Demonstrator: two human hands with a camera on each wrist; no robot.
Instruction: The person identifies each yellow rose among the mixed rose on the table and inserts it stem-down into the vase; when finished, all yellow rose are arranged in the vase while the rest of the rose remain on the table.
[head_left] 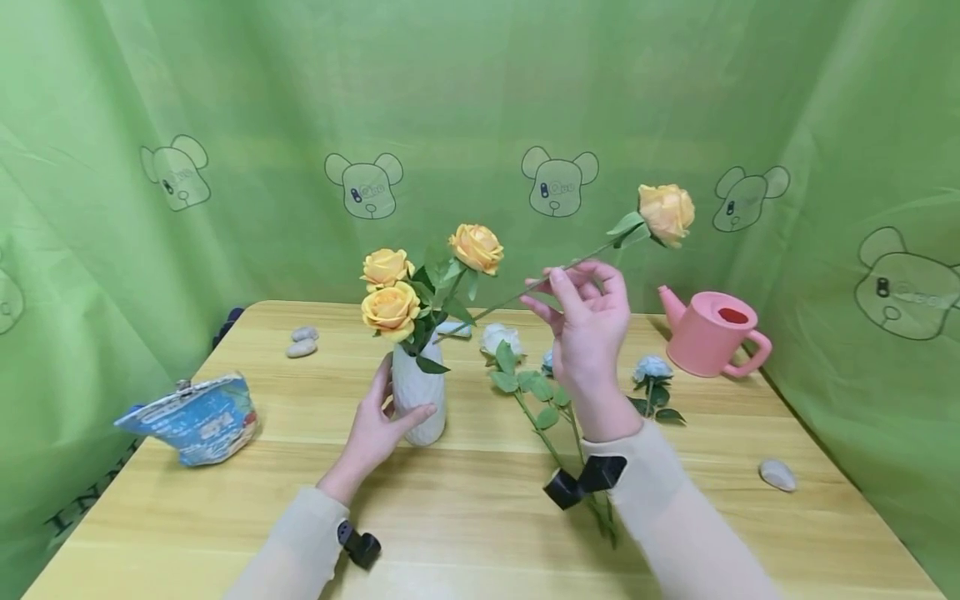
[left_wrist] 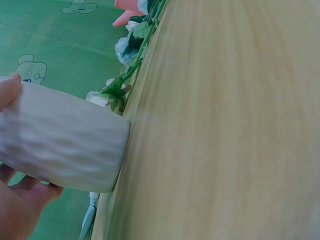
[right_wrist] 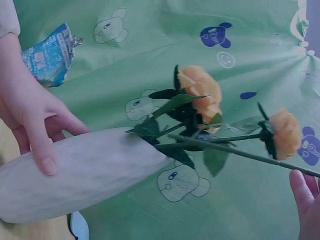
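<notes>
Yellow rose (head_left: 666,212) is pinched by its stem in the right hand (head_left: 588,329), right of the white vase (head_left: 418,398) gripped by the left hand (head_left: 375,433). Pink watering can (head_left: 712,333) stands far right on the wooden surface (head_left: 465,517), before green curtains (head_left: 480,100).

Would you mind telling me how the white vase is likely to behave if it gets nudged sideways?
The white vase looks tall and narrow with three orange roses leaning out on top, so it may tip rather than slide. The left hand grips its base, which probably steadies it. Its ribbed surface should give decent grip.
</notes>
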